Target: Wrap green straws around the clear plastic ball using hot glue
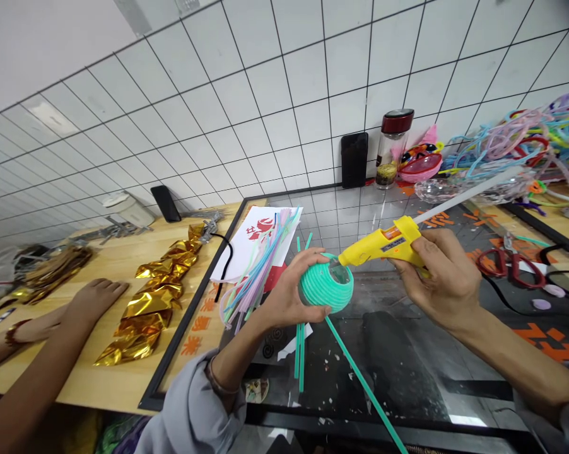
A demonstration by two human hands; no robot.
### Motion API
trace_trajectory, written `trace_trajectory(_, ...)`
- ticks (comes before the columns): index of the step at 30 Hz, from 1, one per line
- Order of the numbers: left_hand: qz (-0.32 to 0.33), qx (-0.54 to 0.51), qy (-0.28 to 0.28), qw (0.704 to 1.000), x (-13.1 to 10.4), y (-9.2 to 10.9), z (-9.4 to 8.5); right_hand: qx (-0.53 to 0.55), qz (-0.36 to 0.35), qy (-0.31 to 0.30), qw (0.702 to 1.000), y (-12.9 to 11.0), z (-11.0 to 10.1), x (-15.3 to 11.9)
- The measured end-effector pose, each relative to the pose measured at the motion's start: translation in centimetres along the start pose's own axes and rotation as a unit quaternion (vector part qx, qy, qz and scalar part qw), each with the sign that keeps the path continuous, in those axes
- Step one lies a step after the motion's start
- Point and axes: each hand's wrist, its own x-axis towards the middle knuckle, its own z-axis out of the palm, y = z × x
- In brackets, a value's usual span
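My left hand [291, 287] is wrapped round a green ribbed ball [329, 293] with an opening at its top. In my right hand [443, 277] is a yellow hot glue gun [381, 247], a long white glue stick [471, 195] jutting from its back. The gun's nozzle is at the rim of the ball's opening; whether it touches I cannot tell. From under the ball a green strip [360, 372] runs down to the near edge. More green strips [299, 359] lie behind and below the left hand.
Pastel pipe cleaners [265, 265] lie on white paper [228, 268] at the left. Red scissors [509, 265] are at the right. A glass bottle [392, 151] and a phone [354, 159] stand by the wall. Another person's hands rest beside gold foil [147, 309].
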Motion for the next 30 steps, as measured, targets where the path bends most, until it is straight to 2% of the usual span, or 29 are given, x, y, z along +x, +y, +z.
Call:
trace_trajectory(9, -0.008, -0.004, -0.005, 1.000, -0.03, 0.11, -0.02, 0.014, -0.011, -0.018, 1.000, 0.07, -0.14, 0.03)
trace_trajectory(17, -0.002, -0.005, -0.005, 1.000, -0.06, -0.17, 0.01, -0.001, -0.037, -0.007, 0.999, 0.35, -0.13, 0.17)
trace_trajectory(25, -0.003, -0.007, -0.006, 1.000, -0.05, -0.06, -0.04, -0.004, -0.025, -0.019, 0.999, 0.09, -0.14, 0.15)
trace_trajectory(30, -0.011, -0.007, -0.005, 1.000, -0.06, -0.09, 0.02, 0.009, 0.021, -0.027, 0.999, 0.13, 0.00, -0.05)
